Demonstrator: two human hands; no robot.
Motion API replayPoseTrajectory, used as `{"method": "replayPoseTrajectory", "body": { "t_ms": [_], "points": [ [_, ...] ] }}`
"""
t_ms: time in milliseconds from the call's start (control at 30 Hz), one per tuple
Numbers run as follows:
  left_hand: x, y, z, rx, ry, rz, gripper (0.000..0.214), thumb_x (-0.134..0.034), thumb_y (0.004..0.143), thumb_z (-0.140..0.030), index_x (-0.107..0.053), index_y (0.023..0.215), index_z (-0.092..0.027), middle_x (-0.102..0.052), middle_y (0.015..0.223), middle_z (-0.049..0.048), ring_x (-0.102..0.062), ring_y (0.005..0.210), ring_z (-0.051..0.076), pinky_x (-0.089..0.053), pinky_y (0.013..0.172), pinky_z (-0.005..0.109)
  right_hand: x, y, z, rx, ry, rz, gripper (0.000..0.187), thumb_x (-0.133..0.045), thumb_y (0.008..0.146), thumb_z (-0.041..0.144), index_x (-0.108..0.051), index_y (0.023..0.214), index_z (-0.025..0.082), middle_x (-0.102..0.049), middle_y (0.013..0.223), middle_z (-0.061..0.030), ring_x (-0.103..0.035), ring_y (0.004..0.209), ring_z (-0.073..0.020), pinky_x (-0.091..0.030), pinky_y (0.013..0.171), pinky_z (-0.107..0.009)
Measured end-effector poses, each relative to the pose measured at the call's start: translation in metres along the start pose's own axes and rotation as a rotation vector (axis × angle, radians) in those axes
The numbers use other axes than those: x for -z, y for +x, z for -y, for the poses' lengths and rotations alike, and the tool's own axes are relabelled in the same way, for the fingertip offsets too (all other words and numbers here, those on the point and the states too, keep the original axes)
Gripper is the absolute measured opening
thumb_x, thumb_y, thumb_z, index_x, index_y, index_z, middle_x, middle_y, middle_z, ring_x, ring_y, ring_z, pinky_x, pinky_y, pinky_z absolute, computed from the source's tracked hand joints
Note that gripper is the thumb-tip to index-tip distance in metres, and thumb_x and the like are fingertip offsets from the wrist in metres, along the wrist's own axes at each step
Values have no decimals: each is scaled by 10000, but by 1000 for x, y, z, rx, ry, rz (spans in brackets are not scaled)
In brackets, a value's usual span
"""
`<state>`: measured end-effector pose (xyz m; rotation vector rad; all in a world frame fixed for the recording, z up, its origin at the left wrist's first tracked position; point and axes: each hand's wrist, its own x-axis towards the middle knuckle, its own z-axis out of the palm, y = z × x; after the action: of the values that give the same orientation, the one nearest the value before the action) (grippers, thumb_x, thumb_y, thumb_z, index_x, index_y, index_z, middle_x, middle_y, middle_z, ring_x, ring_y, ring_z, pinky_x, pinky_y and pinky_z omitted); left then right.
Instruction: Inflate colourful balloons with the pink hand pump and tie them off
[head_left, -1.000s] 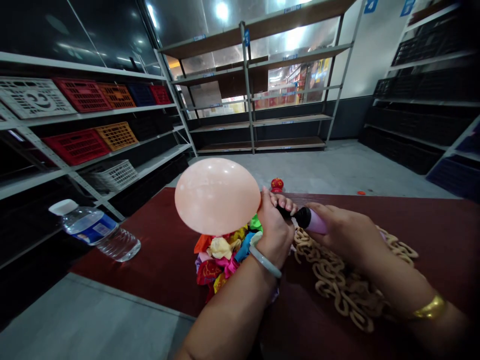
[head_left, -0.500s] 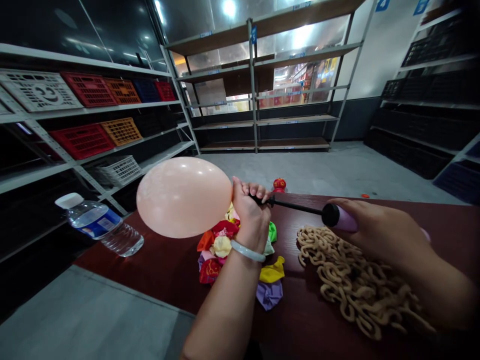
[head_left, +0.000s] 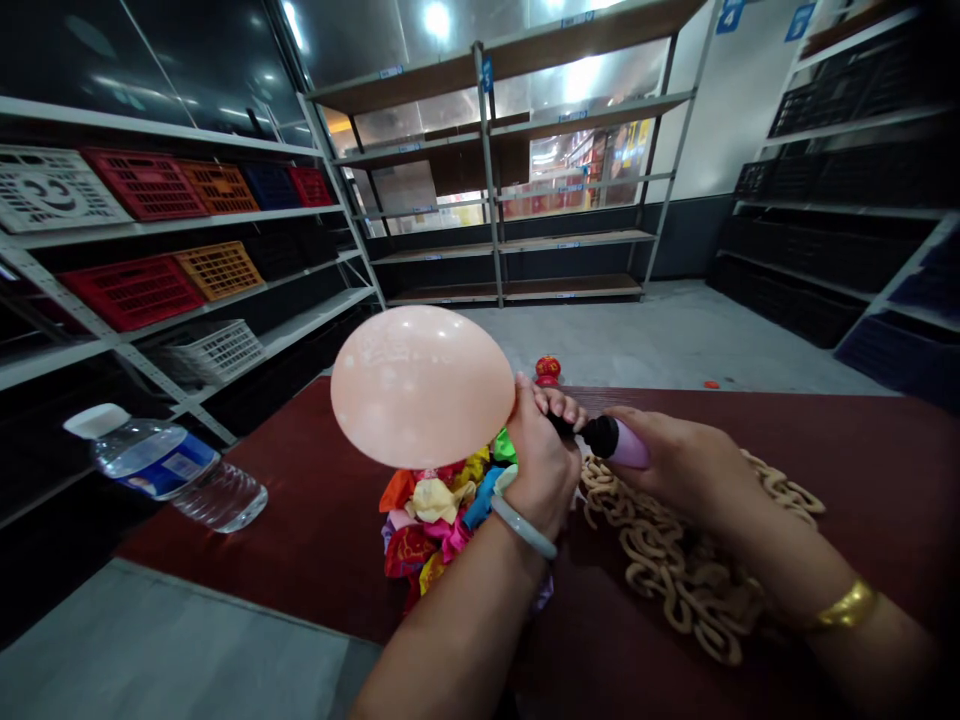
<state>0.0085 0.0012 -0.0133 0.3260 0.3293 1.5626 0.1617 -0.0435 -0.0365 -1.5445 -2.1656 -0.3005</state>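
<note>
My left hand (head_left: 551,445) is closed around the neck of an inflated pale peach balloon (head_left: 422,385) and the black nozzle end of a hand balloon pump (head_left: 630,445). The balloon swells out to the left of that hand. Around the pump's purple barrel, my right hand (head_left: 679,460) is wrapped; the barrel's black end cap sits close to my left fingers. Beneath my left forearm lies a heap of limp, multicoloured balloons (head_left: 435,500), partly hidden by the arm. A tangled pile of tan, curly rope-like pieces (head_left: 667,575) rests below my right hand.
A clear water bottle (head_left: 172,465) with a white cap stands on the left of the dark red table (head_left: 300,540). Some small red object (head_left: 547,368) is at the far edge. Crates (head_left: 146,185) fill the left shelves; a metal rack (head_left: 495,200) stands behind.
My right hand has moved left toward my left hand, and the black rod between them has slid out of sight. The balloon and left hand have shifted right in view.
</note>
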Motion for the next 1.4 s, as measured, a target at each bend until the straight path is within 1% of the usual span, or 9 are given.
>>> {"method": "replayPoseTrajectory", "body": {
  "t_ms": [133,267,400,533,700,833,933,1100,1400],
  "points": [
    [3,18,-31,-54,-7,-22,461,-507,975,-392,-319,603,-194,-325,473,-59,-326,388,81,-243,434,233,3,2,-20,-21,48,77,480,-617,827,484,-609,1282,332,-735,1167,-24,-714,964,-313,-542,719,-400],
    [1,24,-61,-133,-42,-32,461,-510,972,-387,-302,606,-200,-320,482,-64,-345,390,80,-245,435,229,20,2,-38,-28,53,96,468,-634,813,475,-634,1266,360,-737,1162,-9,-715,967,-310,-546,721,-404],
    [-6,17,-70,-175,-56,43,467,-511,969,-378,-278,603,-202,-309,489,-66,-332,385,75,-230,428,229,38,-1,-42,-45,-15,33,497,-664,788,496,-642,1273,386,-754,1092,-14,-721,900,-323,-532,664,-416],
    [-9,7,-54,-167,-75,72,454,-542,955,-380,-306,610,-201,-317,501,-70,-351,399,69,-256,442,223,39,-3,-29,-32,-91,23,537,-665,796,493,-607,1306,335,-736,1147,-48,-712,909,-330,-527,687,-429],
    [-6,-3,-14,-68,-19,89,457,-538,958,-409,-335,606,-200,-350,497,-57,-372,422,83,-311,473,235,24,-2,-8,23,-60,55,574,-625,842,495,-539,1359,260,-709,1208,-80,-705,954,-303,-535,713,-407],
    [-4,-8,9,-26,-12,71,423,-460,993,-364,-362,617,-198,-459,551,-21,-505,541,122,-439,621,274,19,-1,2,54,-101,78,649,-640,849,479,-455,1432,261,-690,1216,-83,-705,921,-286,-519,673,-381],
    [-2,-7,13,-8,-6,17,413,-481,982,-373,-364,629,-195,-496,597,-12,-532,597,126,-461,694,286,18,-1,3,84,-143,93,628,-606,880,455,-420,1461,303,-679,1174,-65,-703,839,-256,-492,615,-354],
    [1,-1,8,-26,18,-7,422,-509,964,-371,-358,612,-192,-493,604,-10,-516,591,123,-450,683,272,15,-1,1,127,-143,72,611,-571,905,413,-387,1485,352,-632,1255,-66,-697,834,-224,-487,630,-330],
    [7,3,13,4,80,20,446,-474,972,-356,-373,570,-192,-503,587,0,-528,574,128,-464,675,271,15,-2,7,153,-141,91,555,-608,837,309,-509,1382,326,-646,1224,-50,-696,840,-221,-478,601,-325]
  ]
}}
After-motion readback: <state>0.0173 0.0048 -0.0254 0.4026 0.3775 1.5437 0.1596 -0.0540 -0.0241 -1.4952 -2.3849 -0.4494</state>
